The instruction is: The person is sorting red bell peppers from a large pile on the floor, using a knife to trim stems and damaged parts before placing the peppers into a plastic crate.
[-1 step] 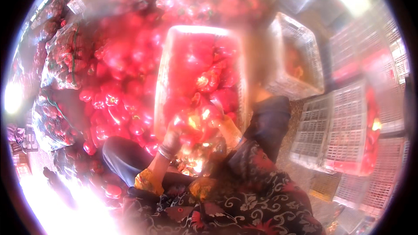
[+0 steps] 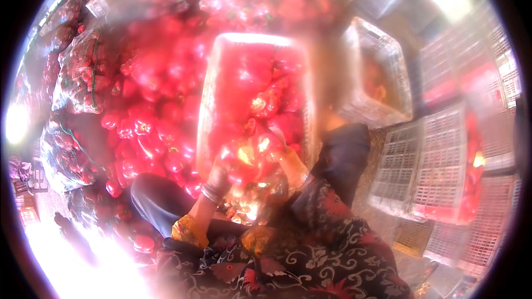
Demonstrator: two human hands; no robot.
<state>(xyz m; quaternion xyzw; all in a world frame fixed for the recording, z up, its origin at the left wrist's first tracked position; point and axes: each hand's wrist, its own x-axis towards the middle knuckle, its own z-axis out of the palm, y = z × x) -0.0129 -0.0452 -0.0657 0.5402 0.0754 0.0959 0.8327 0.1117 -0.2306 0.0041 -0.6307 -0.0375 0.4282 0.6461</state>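
In front of me stands a white plastic crate (image 2: 206, 99) with red bell peppers (image 2: 285, 97) in it. My left hand (image 2: 220, 167) is at the crate's near end, its fingers curled round a shiny red bell pepper (image 2: 237, 174). Close beside it, my right hand (image 2: 285, 158) is also closed, against red peppers at the same end. Glare and haze blur the fingertips of both hands, and where one pepper ends and another begins is hard to make out. Below the hands, between my knees, lies a bright, blurred heap of pale and reddish bits (image 2: 249, 202).
Loose red peppers (image 2: 147, 133) spread in a large pile left of the crate, with another heap (image 2: 266, 0) beyond it. Filled mesh bags (image 2: 83, 72) line the far left. At right stand a white crate (image 2: 402, 72) and stacked crates (image 2: 438, 160). My knees (image 2: 346, 147) flank the hands.
My right hand has shifted very slightly at the crate's near end. Nothing else has visibly moved.
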